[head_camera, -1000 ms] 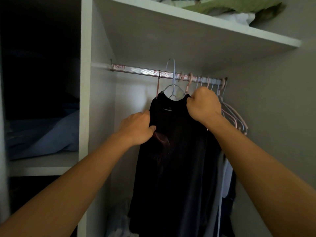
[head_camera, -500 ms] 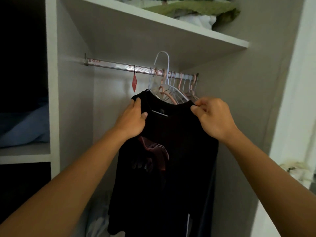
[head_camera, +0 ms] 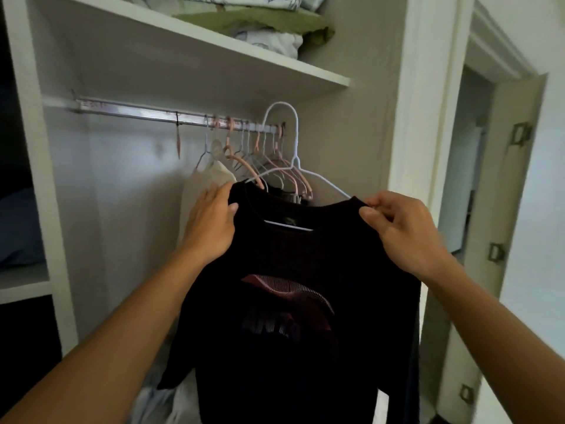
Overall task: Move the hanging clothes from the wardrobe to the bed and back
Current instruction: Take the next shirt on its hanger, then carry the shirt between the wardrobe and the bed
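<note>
A black t-shirt (head_camera: 293, 316) with a reddish print hangs on a white wire hanger (head_camera: 295, 142), held out in front of the wardrobe with the hook off the metal rail (head_camera: 137, 113). My left hand (head_camera: 214, 224) grips the shirt's left shoulder. My right hand (head_camera: 397, 221) pinches the right shoulder between thumb and fingers. Several pink and white hangers (head_camera: 263, 160) stay on the rail behind, one carrying a cream garment (head_camera: 208, 179).
The wardrobe shelf (head_camera: 232, 56) above holds folded green and pale bedding (head_camera: 260, 22). A left compartment holds blue fabric (head_camera: 18, 228). A white door frame (head_camera: 428, 117) and an open doorway (head_camera: 467, 166) stand at the right. Pale clothes (head_camera: 162, 402) lie on the wardrobe floor.
The black t-shirt came off the rail and moved toward me and to the right, both hands holding its shoulders. The view swung right, showing the doorway.
</note>
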`<state>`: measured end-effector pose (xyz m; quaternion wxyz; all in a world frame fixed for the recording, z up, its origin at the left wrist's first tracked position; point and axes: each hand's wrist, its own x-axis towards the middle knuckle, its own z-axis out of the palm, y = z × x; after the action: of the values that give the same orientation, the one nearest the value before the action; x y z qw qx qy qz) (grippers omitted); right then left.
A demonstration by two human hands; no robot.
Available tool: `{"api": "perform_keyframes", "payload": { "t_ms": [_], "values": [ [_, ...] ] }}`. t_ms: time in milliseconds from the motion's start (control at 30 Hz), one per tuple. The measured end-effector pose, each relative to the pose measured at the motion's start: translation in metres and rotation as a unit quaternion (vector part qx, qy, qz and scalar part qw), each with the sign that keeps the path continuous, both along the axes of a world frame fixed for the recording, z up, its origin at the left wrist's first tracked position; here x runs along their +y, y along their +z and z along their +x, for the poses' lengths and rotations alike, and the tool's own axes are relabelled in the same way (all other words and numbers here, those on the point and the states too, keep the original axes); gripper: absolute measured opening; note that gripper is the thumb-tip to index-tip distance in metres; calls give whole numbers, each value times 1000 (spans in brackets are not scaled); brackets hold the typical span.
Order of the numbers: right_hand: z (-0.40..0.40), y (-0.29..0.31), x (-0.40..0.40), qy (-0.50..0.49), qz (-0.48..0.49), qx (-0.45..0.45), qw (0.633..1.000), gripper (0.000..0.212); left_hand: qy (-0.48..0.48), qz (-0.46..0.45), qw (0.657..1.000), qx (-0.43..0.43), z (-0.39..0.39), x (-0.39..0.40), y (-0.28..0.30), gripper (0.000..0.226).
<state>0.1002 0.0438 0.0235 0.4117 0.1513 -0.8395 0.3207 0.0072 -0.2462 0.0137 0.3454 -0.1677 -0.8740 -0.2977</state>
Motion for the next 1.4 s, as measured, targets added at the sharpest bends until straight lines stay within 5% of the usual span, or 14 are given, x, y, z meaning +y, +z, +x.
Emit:
{"api": "perform_keyframes", "payload": {
  "t_ms": [300, 833, 1400],
  "values": [
    [96, -38, 61, -118, -39, -40, 991, 14, -75, -6, 992, 98, 55, 60, -31, 5],
    [297, -88, 226, -255, -102, -75, 959, 13, -358, 122, 924, -47, 193, 269, -78, 10],
    [582, -142, 376, -426, -132, -123, 887, 20, -557, 79, 812, -155, 399, 521, -137, 25]
  ]
}}
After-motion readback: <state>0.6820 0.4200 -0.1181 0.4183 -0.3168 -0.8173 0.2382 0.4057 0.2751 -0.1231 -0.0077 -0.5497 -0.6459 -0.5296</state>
